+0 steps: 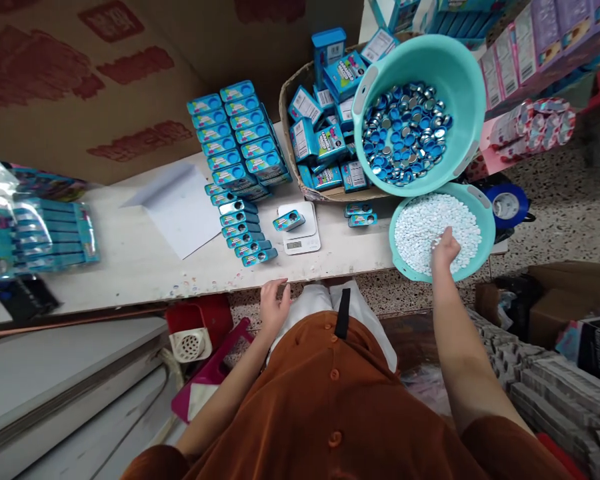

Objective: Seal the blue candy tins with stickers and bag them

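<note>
My right hand is closed over the white candies in the lower turquoise basin, with a few white pieces showing at its fingers. At the table's front edge, my left hand has its fingers apart and holds nothing. A blue container with a round hole lies on the white scale. Left of the scale, a row of blue containers with holes leads back to taller blue stacks. Two small containers lie to the scale's right.
A larger turquoise basin holds blue and silver caps. Behind the scale, a cardboard box holds blue packs. White paper and wrapped blue packs lie left; blue tape is right.
</note>
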Demonstrator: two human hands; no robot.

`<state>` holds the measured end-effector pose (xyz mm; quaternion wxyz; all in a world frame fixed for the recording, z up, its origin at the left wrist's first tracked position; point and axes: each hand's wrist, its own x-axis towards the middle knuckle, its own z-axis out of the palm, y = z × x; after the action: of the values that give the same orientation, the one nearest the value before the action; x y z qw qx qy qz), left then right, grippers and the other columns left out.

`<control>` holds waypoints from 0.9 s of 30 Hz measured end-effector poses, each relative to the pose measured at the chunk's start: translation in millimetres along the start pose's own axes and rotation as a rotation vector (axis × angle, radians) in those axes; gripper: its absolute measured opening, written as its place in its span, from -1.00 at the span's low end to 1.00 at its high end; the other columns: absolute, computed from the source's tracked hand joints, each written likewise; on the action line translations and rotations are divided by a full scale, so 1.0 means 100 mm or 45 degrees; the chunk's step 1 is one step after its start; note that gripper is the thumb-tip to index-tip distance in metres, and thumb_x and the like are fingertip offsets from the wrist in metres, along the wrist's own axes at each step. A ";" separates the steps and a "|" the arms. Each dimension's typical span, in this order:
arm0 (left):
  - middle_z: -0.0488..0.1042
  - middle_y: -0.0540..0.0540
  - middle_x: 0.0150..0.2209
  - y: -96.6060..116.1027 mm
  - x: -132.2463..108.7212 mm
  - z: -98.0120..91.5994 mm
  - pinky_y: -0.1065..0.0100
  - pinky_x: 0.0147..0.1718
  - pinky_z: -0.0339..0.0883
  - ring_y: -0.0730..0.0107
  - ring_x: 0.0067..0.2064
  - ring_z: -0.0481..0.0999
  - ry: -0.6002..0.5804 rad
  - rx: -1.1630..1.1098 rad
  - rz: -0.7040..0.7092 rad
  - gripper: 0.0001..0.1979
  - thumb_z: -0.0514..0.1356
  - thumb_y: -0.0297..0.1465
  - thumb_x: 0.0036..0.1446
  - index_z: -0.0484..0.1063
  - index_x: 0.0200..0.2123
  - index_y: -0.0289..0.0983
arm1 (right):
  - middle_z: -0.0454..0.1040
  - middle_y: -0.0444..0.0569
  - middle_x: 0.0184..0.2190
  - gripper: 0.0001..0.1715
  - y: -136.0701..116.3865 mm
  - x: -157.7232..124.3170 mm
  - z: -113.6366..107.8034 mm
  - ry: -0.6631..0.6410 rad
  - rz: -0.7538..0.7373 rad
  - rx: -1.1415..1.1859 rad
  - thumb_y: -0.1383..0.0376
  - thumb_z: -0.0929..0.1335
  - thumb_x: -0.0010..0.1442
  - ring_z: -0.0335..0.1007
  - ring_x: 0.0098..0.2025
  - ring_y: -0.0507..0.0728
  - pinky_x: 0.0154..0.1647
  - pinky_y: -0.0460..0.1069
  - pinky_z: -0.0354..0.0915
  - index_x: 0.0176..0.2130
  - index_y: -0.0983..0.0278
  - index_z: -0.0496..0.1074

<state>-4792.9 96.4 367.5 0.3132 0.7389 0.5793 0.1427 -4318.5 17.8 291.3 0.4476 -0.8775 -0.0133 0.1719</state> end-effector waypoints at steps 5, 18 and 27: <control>0.48 -0.13 -0.20 -0.03 0.03 -0.02 0.13 -0.01 0.25 0.20 -0.07 0.41 -0.002 -0.028 0.038 -0.84 0.08 -0.32 0.22 0.40 -0.18 -0.21 | -0.01 -0.30 -0.70 -0.49 -0.20 0.00 -0.13 -0.163 0.551 0.595 -0.11 0.07 0.27 -0.11 -0.73 -0.07 -0.76 -0.16 -0.16 -0.48 0.21 0.07; 0.49 -0.11 -0.22 -0.25 -0.02 -0.22 0.15 -0.02 0.25 0.21 -0.10 0.42 0.018 -0.050 0.050 -0.86 0.08 -0.33 0.22 0.41 -0.22 -0.21 | 0.13 -0.22 -0.67 -0.64 -0.22 -0.03 -0.24 -0.150 0.976 1.633 0.23 0.05 0.29 0.04 -0.72 -0.09 -0.79 -0.22 0.01 -0.46 0.26 0.20; 0.48 -0.11 -0.22 -0.31 0.00 -0.28 0.16 -0.03 0.26 0.23 -0.10 0.41 -0.023 -0.092 0.096 -0.85 0.08 -0.33 0.23 0.41 -0.21 -0.22 | 0.23 -0.19 -0.63 -0.65 -0.40 -0.28 -0.05 -0.079 1.175 2.066 0.19 0.09 0.31 0.20 -0.66 -0.04 -0.80 -0.20 0.18 -0.41 0.25 0.26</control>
<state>-4832.8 108.7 369.4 0.3392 0.7496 0.5427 0.1686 -4338.3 32.7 334.4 0.8104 -0.2099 0.4488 0.3127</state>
